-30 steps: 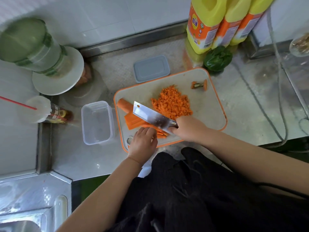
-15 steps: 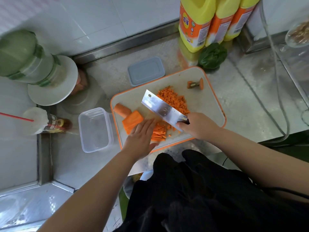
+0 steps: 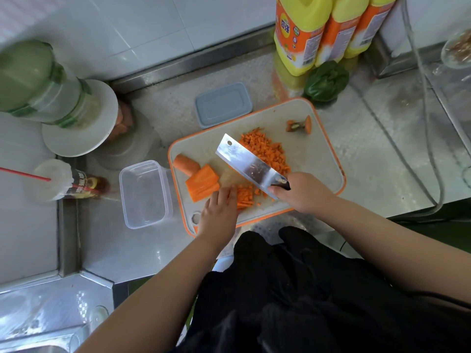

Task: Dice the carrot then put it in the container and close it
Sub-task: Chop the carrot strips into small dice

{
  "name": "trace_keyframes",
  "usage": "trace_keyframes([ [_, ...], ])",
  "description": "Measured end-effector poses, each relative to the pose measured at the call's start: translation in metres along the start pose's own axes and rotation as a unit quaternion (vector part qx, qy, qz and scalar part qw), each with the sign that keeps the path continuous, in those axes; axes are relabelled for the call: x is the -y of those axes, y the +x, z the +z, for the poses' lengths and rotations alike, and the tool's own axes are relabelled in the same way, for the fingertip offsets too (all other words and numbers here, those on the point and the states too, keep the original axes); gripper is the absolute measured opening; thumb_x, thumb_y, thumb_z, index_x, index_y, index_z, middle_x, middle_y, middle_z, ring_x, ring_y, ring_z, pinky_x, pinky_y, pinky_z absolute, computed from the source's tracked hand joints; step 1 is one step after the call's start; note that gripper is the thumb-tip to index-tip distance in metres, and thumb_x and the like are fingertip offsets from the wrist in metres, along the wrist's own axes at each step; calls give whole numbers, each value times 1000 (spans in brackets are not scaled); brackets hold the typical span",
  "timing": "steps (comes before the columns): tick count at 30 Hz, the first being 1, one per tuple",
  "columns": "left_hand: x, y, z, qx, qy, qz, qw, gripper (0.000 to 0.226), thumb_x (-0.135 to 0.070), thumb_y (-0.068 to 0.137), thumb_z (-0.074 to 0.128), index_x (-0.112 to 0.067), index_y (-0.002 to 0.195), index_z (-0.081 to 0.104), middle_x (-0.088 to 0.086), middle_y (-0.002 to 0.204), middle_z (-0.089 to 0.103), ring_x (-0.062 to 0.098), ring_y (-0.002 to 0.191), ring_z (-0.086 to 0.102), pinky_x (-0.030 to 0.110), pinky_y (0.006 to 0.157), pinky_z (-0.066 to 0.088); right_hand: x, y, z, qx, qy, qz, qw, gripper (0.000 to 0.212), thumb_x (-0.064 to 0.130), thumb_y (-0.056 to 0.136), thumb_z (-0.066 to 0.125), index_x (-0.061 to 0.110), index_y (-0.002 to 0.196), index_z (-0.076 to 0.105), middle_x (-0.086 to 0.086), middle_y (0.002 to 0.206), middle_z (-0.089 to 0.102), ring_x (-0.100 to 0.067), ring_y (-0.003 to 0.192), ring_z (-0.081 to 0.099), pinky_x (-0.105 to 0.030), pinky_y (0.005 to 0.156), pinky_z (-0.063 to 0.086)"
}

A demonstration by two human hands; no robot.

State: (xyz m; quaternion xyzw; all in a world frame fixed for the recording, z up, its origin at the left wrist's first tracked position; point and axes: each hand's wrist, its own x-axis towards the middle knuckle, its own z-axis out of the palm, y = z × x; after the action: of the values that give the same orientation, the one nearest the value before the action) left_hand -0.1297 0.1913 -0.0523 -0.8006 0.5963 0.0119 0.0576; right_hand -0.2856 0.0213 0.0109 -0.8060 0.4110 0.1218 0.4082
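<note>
An orange-rimmed cutting board (image 3: pixel 316 159) carries a pile of diced carrot (image 3: pixel 267 151), a stack of carrot slabs (image 3: pixel 202 183), a carrot end piece (image 3: pixel 186 163) and the cut-off top (image 3: pixel 299 124). My right hand (image 3: pixel 302 192) grips a cleaver (image 3: pixel 248 165), its blade tilted over the board between the dice and the sticks. My left hand (image 3: pixel 219 212) rests flat on carrot sticks (image 3: pixel 246 197) at the board's near edge. An empty clear container (image 3: pixel 144 193) stands left of the board. Its grey lid (image 3: pixel 223 104) lies behind the board.
Yellow bottles (image 3: pixel 303 34) and a green vegetable (image 3: pixel 326 81) stand behind the board. A green-capped jar on a white plate (image 3: pixel 76 118) and a cup with a red straw (image 3: pixel 54 179) sit at the left. A cable (image 3: pixel 430 149) runs along the right. The counter's edge is by my body.
The cleaver has lifted off the carrot slabs and swung right, over the board's middle. My left hand shifted onto the cut sticks. The camera moved a little.
</note>
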Motion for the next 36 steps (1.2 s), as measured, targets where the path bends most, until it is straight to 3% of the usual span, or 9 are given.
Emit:
trace_keyframes([
  [4,-27,6,-1,75,-37,-130,988,74,-30,62,88,1,123,58,18,105,58,34,88,61,39,64,55,4,-1,5,-3,-27,-10,1000,44,44,93,53,17,62,38,-1,62,44,-24,66,50,-30,51,28],
  [9,-39,12,-15,113,-159,-238,951,62,-37,97,55,-4,145,34,17,134,41,35,123,42,41,97,41,5,-1,8,-15,-55,0,998,36,42,95,51,16,71,44,0,69,47,-24,73,50,-30,58,34],
  [13,-41,8,-11,56,-149,-229,960,75,-50,72,79,2,119,55,18,109,57,37,97,60,44,77,53,-3,-3,6,-7,-57,3,998,32,43,96,48,15,79,48,-1,72,50,-24,74,53,-31,63,36],
  [15,-40,4,-5,19,-135,-216,967,78,-61,71,70,2,115,58,16,106,60,35,92,61,42,71,54,-7,-4,4,0,-54,2,999,35,43,96,49,17,72,46,-1,69,49,-24,73,54,-31,60,34],
  [19,-33,2,1,-43,-140,-192,970,61,-52,84,54,-1,117,50,16,107,57,36,93,59,45,70,55,-14,-7,-3,10,-43,-8,999,41,44,94,51,18,63,41,0,65,47,-23,71,51,-32,56,32],
  [23,-31,1,1,-41,-193,-209,958,52,-44,83,56,0,110,51,17,103,56,38,90,59,46,71,55,-21,-8,-19,30,-84,-33,995,39,45,93,52,11,72,50,-3,68,51,-22,68,50,-31,52,30],
  [29,-33,1,-3,-11,-224,-229,947,52,-31,74,78,0,108,54,17,109,55,40,98,55,50,79,51,-38,-5,-47,105,-186,-48,976,36,49,91,55,18,73,52,3,70,52,-11,63,48,-27,52,31],
  [32,-34,-2,-4,-38,-234,-210,949,41,-24,77,77,-3,104,55,16,111,54,38,101,51,50,79,49,-47,-4,-53,135,-223,-50,964,31,49,90,56,19,84,60,7,74,54,-12,70,52,-26,54,35],
  [36,-28,-6,-4,-35,-263,-203,942,26,-23,86,70,-6,102,59,13,113,52,33,105,47,46,82,47,-56,-7,-58,151,-241,-39,958,27,45,88,58,19,84,61,5,76,58,-12,70,55,-29,57,39],
])
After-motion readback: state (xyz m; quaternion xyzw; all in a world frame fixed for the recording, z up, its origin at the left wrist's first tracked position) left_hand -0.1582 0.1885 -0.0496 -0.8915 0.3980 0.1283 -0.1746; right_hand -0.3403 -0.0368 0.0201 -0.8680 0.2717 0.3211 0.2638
